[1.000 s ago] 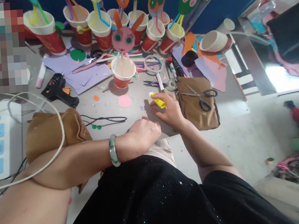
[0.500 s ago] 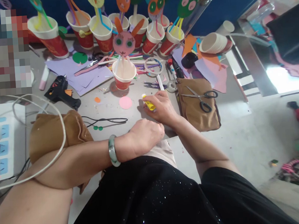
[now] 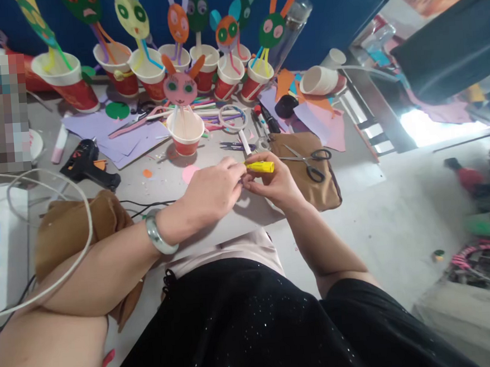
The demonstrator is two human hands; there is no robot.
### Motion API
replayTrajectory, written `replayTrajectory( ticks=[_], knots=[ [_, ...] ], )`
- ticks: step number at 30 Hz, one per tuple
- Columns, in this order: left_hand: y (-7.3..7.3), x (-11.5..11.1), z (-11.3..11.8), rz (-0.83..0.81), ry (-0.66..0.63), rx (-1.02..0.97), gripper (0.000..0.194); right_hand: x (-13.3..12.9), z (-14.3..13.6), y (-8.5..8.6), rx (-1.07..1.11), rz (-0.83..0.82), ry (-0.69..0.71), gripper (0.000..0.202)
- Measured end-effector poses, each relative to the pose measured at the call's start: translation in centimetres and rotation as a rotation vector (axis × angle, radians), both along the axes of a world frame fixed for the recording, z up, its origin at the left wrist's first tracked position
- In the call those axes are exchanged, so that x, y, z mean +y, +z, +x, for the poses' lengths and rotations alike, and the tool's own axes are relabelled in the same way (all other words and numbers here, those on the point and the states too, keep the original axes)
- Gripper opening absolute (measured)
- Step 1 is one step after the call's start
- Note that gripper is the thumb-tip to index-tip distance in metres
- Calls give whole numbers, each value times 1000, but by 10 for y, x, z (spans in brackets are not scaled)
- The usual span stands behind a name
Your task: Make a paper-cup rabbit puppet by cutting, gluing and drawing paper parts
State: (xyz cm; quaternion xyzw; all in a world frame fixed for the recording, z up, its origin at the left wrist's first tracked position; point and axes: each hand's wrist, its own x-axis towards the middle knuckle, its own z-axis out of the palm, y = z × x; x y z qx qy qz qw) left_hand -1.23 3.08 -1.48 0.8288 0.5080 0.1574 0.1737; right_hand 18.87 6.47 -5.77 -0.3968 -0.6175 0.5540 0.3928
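A yellow tube [image 3: 261,167] lies between the fingers of my right hand [image 3: 279,184]. My left hand [image 3: 215,188] is closed, its fingertips meeting the tube's left end; what else it pinches is too small to make out. Partly behind my left hand, a pink paper disc [image 3: 190,174] lies on the table [image 3: 142,182]. Beyond it stands a red and white paper cup [image 3: 185,133] holding a pink rabbit face [image 3: 180,89] with orange ears. A white stick [image 3: 245,142] lies just past my hands.
Several cups with paper faces line the back, one a green rabbit [image 3: 272,30]. Black-handled scissors [image 3: 314,164] rest on a brown pouch [image 3: 304,185] at right. A glue gun [image 3: 87,164], purple paper [image 3: 120,139] and a power strip [image 3: 0,245] are at left.
My left hand has moved up to meet my right hand at the yellow tube, which has turned from slanted to nearly level. The whole view has shifted, so the table things appear further left.
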Motion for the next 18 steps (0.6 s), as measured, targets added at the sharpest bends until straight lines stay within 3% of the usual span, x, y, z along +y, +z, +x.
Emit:
replayTrajectory(
  ticks=[4, 9, 13, 18],
  knots=[
    [-6, 2, 0, -12, 3, -85, 15, -3, -1, 0, -3, -1, -22, 49],
    [-8, 5, 1, -82, 101, -305, 9, -8, -3, -4, 80, 4, -62, 57],
    [-10, 6, 2, -169, 134, -467, 4, -12, -6, -7, 112, 71, -167, 59],
    [-13, 6, 3, -209, 107, -497, 4, -13, -8, -2, 72, 190, -230, 60]
  ],
)
